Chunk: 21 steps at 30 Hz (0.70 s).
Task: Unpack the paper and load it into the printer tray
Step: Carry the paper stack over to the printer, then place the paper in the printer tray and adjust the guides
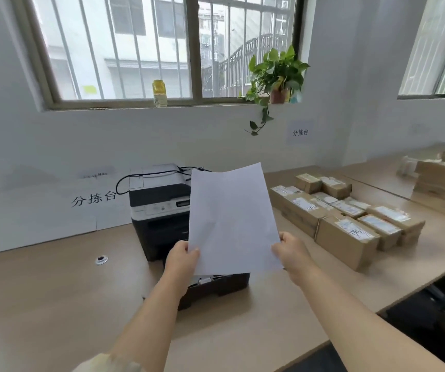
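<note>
Paper (pixel 232 218): upright, held above the printer tray (pixel 216 287)
Left hand (pixel 181 257): gripping the paper's lower left edge
Right hand (pixel 292 251): gripping its lower right edge
Printer (pixel 159 208): behind the tray

- White paper sheets (pixel 232 218), held upright, tilted slightly, above pulled-out black printer tray (pixel 217 287).
- Left hand (pixel 181 257) pinching lower left edge; right hand (pixel 292 251) pinching lower right edge.
- Black-and-grey desktop printer (pixel 159 208) behind, on beige wooden desk (pixel 55 291).
- Brown labelled cardboard boxes (pixel 347 218) in rows, right of printer.
- Green potted trailing plant (pixel 276 76) and yellow-capped jar (pixel 159 93) on windowsill.
</note>
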Motion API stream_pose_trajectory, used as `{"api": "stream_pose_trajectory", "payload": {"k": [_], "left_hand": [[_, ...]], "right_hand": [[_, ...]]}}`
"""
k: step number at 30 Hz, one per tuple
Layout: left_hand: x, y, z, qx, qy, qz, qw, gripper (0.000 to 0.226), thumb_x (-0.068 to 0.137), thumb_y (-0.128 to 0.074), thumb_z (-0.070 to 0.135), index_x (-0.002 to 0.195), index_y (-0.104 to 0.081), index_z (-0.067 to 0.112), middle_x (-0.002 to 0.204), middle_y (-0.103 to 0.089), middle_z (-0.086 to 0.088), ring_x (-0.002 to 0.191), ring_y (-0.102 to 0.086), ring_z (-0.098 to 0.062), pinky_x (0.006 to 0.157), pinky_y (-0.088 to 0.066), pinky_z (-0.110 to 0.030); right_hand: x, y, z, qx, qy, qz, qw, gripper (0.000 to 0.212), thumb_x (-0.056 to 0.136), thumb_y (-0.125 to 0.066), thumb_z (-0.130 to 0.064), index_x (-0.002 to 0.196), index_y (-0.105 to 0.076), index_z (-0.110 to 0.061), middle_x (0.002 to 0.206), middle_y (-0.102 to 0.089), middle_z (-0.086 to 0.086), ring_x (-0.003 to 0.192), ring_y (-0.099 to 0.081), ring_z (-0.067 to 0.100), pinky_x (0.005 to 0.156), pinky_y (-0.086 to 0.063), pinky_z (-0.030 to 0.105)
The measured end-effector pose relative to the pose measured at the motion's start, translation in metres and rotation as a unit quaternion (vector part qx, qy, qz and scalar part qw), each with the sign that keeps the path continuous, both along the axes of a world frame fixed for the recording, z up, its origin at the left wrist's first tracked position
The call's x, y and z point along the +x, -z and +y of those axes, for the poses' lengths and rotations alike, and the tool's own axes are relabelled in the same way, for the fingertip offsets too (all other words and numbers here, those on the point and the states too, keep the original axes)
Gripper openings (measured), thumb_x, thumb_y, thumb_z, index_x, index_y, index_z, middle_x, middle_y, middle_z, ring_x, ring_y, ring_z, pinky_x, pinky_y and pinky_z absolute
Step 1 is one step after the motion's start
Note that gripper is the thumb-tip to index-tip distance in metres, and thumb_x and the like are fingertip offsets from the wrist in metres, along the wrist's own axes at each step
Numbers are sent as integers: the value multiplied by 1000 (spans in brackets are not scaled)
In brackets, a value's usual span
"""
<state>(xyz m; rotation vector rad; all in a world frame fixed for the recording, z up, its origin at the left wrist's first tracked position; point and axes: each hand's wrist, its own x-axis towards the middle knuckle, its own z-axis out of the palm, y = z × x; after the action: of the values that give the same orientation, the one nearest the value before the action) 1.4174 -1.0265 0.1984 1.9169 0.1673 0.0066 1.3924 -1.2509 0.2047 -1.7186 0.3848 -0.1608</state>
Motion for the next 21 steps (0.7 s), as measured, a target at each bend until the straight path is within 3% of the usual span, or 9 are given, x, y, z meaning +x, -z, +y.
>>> {"api": "stream_pose_trajectory", "payload": {"k": [6, 10, 15, 18, 21], "left_hand": [[63, -1, 16, -13, -8, -8, 1000, 14, 95, -48, 19, 106, -52, 12, 94, -57, -2, 78, -54, -12, 58, -43, -24], [84, 10, 22, -52, -5, 15, 999, 19, 94, -50, 19, 111, -52, 11, 108, -60, -8, 96, -60, -23, 77, -53, -34], [104, 17, 39, -117, -7, 34, 993, 27, 91, -53, 9, 117, -49, 14, 116, -63, -11, 104, -62, -28, 93, -53, -46], [115, 24, 49, -154, -20, 40, 987, 28, 90, -54, 3, 114, -48, 16, 113, -63, -11, 101, -63, -28, 89, -54, -45], [124, 28, 50, -213, -34, 27, 976, 22, 91, -53, 2, 109, -50, 15, 107, -64, -10, 92, -64, -25, 77, -54, -37]], "right_hand": [[68, 0, 12, 15, -30, -22, 999, 20, 86, -49, 0, 86, -61, -16, 98, -68, 13, 87, -64, 31, 69, -53, 38], [97, 9, 14, 22, -49, -14, 998, 21, 87, -49, -1, 88, -61, -18, 105, -69, 15, 97, -66, 36, 84, -55, 49], [130, 19, 20, 32, -89, -8, 995, 22, 87, -51, 1, 94, -60, -19, 111, -68, 17, 102, -66, 37, 87, -55, 50], [147, 28, 26, 34, -127, -2, 991, 24, 88, -50, 4, 99, -58, -15, 113, -68, 20, 97, -66, 34, 87, -54, 47], [157, 38, 27, 17, -145, 1, 989, 21, 88, -48, 5, 92, -58, -14, 111, -66, 24, 90, -63, 29, 89, -51, 52]]}}
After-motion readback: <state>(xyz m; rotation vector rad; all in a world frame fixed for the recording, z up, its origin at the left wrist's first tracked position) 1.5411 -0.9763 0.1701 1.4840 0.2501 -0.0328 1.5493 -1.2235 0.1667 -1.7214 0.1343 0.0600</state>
